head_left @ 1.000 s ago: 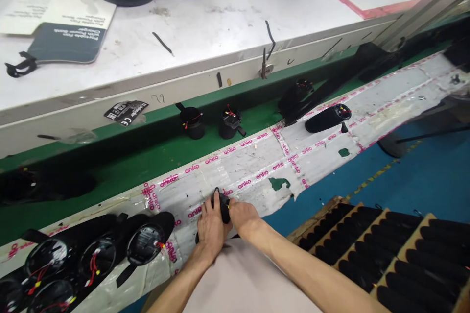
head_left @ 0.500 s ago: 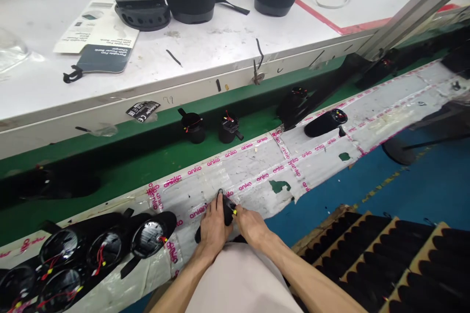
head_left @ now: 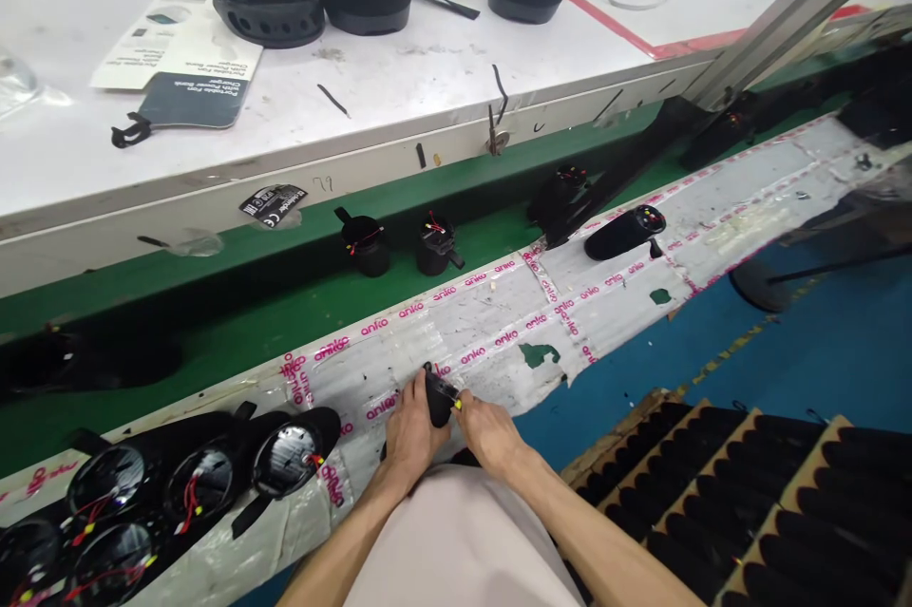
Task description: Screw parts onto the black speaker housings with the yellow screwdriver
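Note:
A black cylindrical speaker body (head_left: 440,400) lies at the near edge of the covered bench, close to my torso. My left hand (head_left: 413,431) is wrapped over its side, fingers near the open end. At that end, the fingertips of my right hand (head_left: 491,436) pinch a small yellow wire connector (head_left: 457,405). Much of the body and its wires are hidden under both hands. Left of my hands lie several similar black speaker bodies (head_left: 289,460), with red wires and yellow plugs at their open ends.
Another black cylinder (head_left: 619,233) lies farther along the bench (head_left: 491,303). Two short ones, one of them a cylinder with red wires (head_left: 436,246), stand on the green strip. Behind is a raised white table (head_left: 399,85). A rack of black cylinders (head_left: 712,493) stands at lower right.
The view has shifted slightly. My left fingers have drawn back a little from the end of the speaker body, exposing more of it. My right hand keeps its pinch on the connector.

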Demonstrator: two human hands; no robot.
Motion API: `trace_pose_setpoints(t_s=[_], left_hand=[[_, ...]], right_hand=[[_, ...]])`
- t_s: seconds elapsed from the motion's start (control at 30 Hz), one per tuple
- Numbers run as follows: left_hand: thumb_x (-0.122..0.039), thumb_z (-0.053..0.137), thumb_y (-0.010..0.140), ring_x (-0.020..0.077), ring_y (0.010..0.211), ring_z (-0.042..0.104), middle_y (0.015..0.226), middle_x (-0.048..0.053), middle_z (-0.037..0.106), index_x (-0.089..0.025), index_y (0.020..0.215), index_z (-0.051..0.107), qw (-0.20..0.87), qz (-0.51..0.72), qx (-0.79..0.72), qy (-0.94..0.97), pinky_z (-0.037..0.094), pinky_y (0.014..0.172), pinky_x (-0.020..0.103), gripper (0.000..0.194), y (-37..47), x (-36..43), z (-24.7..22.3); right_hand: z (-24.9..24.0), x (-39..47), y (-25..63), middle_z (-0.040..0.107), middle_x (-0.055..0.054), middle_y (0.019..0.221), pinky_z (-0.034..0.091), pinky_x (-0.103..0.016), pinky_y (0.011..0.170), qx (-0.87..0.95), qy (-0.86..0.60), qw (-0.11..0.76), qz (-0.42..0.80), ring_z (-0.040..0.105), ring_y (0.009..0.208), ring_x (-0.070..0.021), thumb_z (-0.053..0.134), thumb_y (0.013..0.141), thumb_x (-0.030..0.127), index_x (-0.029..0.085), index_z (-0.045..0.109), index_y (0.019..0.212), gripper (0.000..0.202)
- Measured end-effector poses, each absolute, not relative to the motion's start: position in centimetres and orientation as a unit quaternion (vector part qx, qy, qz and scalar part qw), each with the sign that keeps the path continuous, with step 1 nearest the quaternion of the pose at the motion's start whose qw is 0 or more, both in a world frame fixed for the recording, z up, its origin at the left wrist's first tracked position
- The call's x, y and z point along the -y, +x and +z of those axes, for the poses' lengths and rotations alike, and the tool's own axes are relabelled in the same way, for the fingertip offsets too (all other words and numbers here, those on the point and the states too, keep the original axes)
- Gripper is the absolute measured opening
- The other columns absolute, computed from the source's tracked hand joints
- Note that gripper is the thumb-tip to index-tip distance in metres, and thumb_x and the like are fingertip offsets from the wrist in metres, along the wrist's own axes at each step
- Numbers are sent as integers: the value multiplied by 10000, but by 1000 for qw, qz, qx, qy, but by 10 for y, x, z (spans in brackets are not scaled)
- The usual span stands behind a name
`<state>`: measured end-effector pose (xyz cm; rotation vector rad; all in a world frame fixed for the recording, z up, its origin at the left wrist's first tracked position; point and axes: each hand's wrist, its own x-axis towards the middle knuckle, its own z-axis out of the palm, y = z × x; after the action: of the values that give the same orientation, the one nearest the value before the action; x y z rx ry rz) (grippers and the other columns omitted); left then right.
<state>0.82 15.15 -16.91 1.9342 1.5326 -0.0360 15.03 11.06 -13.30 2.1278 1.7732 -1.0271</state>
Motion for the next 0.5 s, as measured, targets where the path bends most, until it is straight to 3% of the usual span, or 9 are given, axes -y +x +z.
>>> trace_pose_setpoints(t_s=[0.5], left_hand=[[-285,660,793,343,1203,609,1352,184,579,-138,1500,316,310,-28,-589,746,532,882,392,800,12,-150,-167]], right_hand=[[-125,-122,141,680,-55,1076,586,-390,806,-607,701,180,-329,684,898,-185,606,993,356,163,602,1239,313]])
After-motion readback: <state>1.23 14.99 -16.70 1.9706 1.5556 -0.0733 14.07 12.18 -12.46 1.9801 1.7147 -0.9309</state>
